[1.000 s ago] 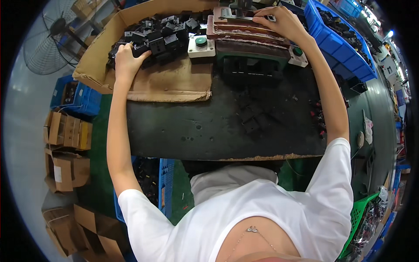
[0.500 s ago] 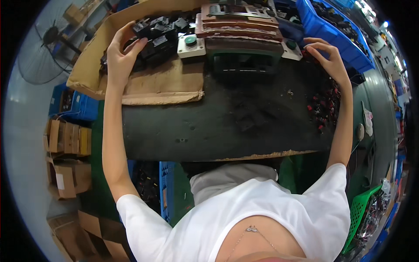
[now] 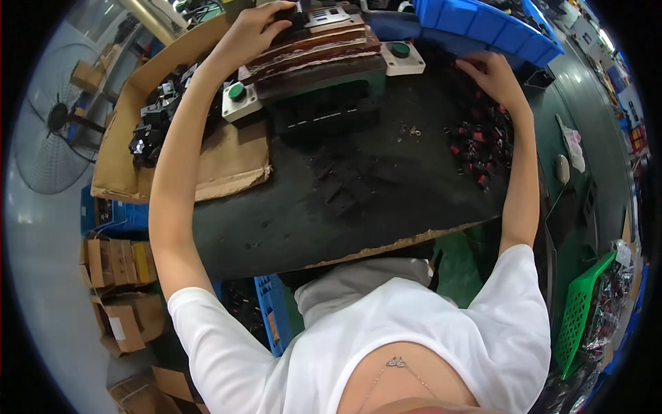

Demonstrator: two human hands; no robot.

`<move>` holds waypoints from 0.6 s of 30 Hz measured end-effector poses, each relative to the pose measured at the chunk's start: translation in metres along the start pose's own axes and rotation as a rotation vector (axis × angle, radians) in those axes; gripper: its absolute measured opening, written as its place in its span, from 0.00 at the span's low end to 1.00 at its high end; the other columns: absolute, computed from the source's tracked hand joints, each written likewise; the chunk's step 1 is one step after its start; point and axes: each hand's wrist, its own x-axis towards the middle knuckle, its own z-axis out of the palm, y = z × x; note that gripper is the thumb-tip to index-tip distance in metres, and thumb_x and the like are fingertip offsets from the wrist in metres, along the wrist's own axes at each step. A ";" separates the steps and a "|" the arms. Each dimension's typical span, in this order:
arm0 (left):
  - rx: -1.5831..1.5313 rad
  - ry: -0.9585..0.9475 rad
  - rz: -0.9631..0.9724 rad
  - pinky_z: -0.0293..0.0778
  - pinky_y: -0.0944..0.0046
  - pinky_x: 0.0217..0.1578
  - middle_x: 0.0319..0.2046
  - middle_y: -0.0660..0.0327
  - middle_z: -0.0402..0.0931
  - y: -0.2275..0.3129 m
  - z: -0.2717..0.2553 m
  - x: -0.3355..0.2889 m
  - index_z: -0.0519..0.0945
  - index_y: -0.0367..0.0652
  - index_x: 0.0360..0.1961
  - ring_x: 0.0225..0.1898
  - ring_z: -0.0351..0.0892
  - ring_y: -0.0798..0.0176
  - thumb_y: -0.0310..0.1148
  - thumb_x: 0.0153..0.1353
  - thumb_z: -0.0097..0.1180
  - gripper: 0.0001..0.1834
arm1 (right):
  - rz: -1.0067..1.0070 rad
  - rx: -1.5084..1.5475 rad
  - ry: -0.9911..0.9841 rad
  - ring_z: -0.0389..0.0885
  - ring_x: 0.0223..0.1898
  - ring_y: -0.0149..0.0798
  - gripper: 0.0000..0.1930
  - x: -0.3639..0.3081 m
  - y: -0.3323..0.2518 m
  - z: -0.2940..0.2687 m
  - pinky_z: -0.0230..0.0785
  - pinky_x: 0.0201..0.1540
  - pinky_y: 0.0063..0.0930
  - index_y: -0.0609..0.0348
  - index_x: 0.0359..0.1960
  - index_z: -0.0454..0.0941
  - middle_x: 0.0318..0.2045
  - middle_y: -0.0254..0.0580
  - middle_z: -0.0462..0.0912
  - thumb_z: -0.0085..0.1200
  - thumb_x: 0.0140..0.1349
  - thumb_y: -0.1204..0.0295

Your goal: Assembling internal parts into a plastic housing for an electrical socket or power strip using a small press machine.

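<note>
My left hand (image 3: pixel 256 31) is closed at the top left of a press-like machine (image 3: pixel 324 62), by its metal top plate (image 3: pixel 327 15). A small black plastic part (image 3: pixel 298 21) shows at its fingertips. To the right, my right hand (image 3: pixel 493 74) is held in a pinch above the dark tabletop. Whatever its fingertips hold is too small to make out. Nearer than that hand lies a scatter of small black and red pieces (image 3: pixel 477 146). A cardboard tray (image 3: pixel 231 162) with black plastic parts (image 3: pixel 155 121) stands at the left, under and beyond my left forearm.
White boxes with green push buttons flank the machine, one at its left (image 3: pixel 239 103) and one at its right (image 3: pixel 403 61). A blue bin (image 3: pixel 476 24) stands at the back right. Several dark flat pieces (image 3: pixel 341 186) lie mid-table. A fan (image 3: pixel 58 117) is at the far left.
My left hand has gone from the black parts in the cardboard tray to the machine's top, a black part at its fingers. My right hand stays near the red and black pieces. The view has turned.
</note>
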 end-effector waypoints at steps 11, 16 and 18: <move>-0.200 -0.014 0.205 0.69 0.67 0.52 0.53 0.58 0.69 -0.038 0.011 0.024 0.71 0.41 0.54 0.51 0.72 0.65 0.33 0.62 0.51 0.19 | 0.231 0.032 -0.089 0.78 0.27 0.43 0.11 0.001 -0.007 0.004 0.69 0.34 0.28 0.65 0.35 0.79 0.26 0.48 0.81 0.53 0.58 0.69; -0.007 0.010 0.329 0.65 0.62 0.55 0.53 0.57 0.70 -0.029 0.016 0.025 0.70 0.41 0.54 0.55 0.69 0.59 0.36 0.63 0.48 0.19 | 0.051 -0.091 0.066 0.79 0.29 0.46 0.09 0.000 0.032 0.020 0.70 0.35 0.30 0.63 0.35 0.79 0.27 0.48 0.81 0.52 0.55 0.73; 0.094 0.037 0.369 0.63 0.59 0.56 0.53 0.56 0.71 -0.028 0.018 0.020 0.69 0.43 0.55 0.56 0.67 0.54 0.40 0.65 0.46 0.20 | 0.056 -0.104 0.078 0.80 0.30 0.47 0.09 0.002 0.040 0.026 0.70 0.35 0.30 0.62 0.35 0.79 0.28 0.48 0.81 0.52 0.54 0.75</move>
